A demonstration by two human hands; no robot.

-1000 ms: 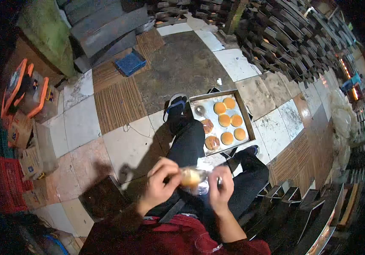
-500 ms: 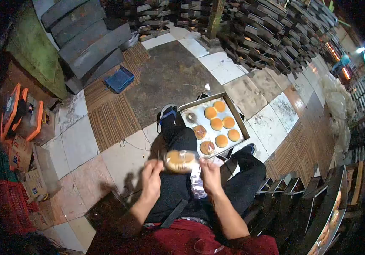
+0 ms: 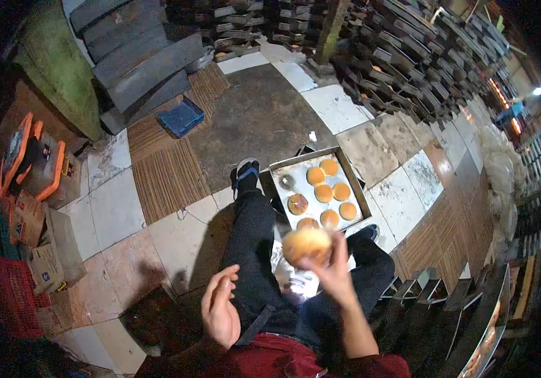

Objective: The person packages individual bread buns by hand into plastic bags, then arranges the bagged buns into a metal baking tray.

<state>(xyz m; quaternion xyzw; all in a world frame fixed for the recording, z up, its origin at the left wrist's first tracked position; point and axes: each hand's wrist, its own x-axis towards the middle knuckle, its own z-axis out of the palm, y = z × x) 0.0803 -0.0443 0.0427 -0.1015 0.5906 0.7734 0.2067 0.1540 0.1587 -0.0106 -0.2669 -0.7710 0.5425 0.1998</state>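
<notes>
My right hand [image 3: 333,274] holds a round golden bun [image 3: 305,244] over my lap, both smeared by motion. Whether a wrapper covers that bun is hard to make out. My left hand [image 3: 221,309] is empty above my left thigh, its fingers apart and slightly curled. Shiny clear plastic bags [image 3: 300,285] lie between my legs, below the held bun. Just beyond, a shallow metal tray [image 3: 362,200] holds several golden buns [image 3: 323,193]. On its left side one darker, shiny bun [image 3: 297,203] appears to be in plastic; another is partly hidden by the held bun.
Dark trays [image 3: 459,302] with angled edges stand close on my right. Orange-handled plastic bins [image 3: 53,167], cardboard boxes [image 3: 45,264] and a red crate [image 3: 5,293] line the left. A blue tray [image 3: 181,117] lies on the tiled floor. Stacked trays [image 3: 403,57] fill the back.
Both hands held the plastic-wrapped bun between them earlier. My left hand has let go and dropped lower; my right hand has carried the bun right, towards the tray.
</notes>
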